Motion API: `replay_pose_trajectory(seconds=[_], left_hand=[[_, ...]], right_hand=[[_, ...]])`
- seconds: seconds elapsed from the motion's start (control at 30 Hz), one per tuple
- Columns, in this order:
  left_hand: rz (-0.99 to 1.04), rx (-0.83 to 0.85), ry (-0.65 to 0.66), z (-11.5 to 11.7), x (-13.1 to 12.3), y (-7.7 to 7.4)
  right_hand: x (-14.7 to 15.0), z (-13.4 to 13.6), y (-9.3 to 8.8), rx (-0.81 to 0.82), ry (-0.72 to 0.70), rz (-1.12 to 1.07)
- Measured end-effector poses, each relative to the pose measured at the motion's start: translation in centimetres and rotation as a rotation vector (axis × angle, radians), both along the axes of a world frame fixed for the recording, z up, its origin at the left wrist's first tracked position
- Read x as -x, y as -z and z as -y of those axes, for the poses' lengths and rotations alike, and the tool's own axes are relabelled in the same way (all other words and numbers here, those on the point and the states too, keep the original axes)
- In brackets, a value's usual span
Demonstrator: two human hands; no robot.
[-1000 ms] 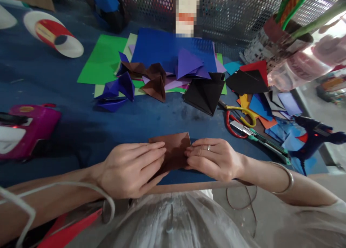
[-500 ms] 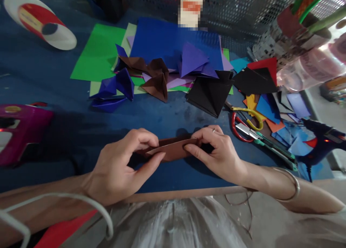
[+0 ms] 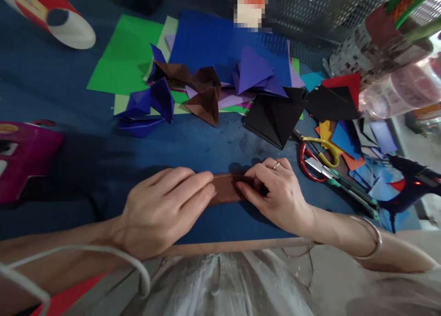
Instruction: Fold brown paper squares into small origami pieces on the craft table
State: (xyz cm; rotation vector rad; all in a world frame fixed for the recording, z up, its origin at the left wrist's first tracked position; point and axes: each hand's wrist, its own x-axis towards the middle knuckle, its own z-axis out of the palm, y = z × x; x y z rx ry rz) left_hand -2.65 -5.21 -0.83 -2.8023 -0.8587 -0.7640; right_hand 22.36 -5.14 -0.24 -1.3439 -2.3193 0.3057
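Note:
A folded brown paper [image 3: 227, 189] lies between my two hands near the table's front edge. My left hand [image 3: 168, 203] covers its left end, with fingers and thumb pressed together on it. My right hand [image 3: 279, 192], with a ring on one finger, pinches the right end between thumb and curled fingers. The paper's layers lie close together along the top edge. Beyond it are folded brown paper pieces [image 3: 206, 95], a folded blue piece [image 3: 146, 107], a folded purple piece [image 3: 255, 72] and a folded black piece [image 3: 274, 118].
Coloured sheets, including a green one [image 3: 120, 59], lie at the back. Scissors [image 3: 310, 162], a green cutter [image 3: 354, 194] and a glue gun [image 3: 413, 180] are on the right. A magenta device [image 3: 31, 160] stands left, and a white-and-red roll [image 3: 69, 26] lies back left.
The fingers of my left hand have closed over the left end of the brown paper, and its gaping layers have come together. The view has shifted slightly.

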Motion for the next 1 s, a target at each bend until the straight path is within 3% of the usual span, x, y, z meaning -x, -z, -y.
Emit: replay_pose_trajectory(seconds=[0.1,0.17,0.53,1.0], left_hand=[[0.028,-0.028,0.163,0.7,0.1,0.6],[0.033,-0.014,0.204,1.1,-0.1,0.9],[-0.023,0.111,0.236,1.1,-0.9,0.8],[-0.014,0.135,0.179,1.3,-1.1,0.6]], right_hand=[[0.0,-0.1,0.0,-0.007,0.001,0.01],[0.0,-0.1,0.0,-0.006,0.005,0.018],[0.1,-0.2,-0.1,0.004,0.008,0.057],[-0.1,-0.5,0.0,-0.053,-0.011,0.086]])
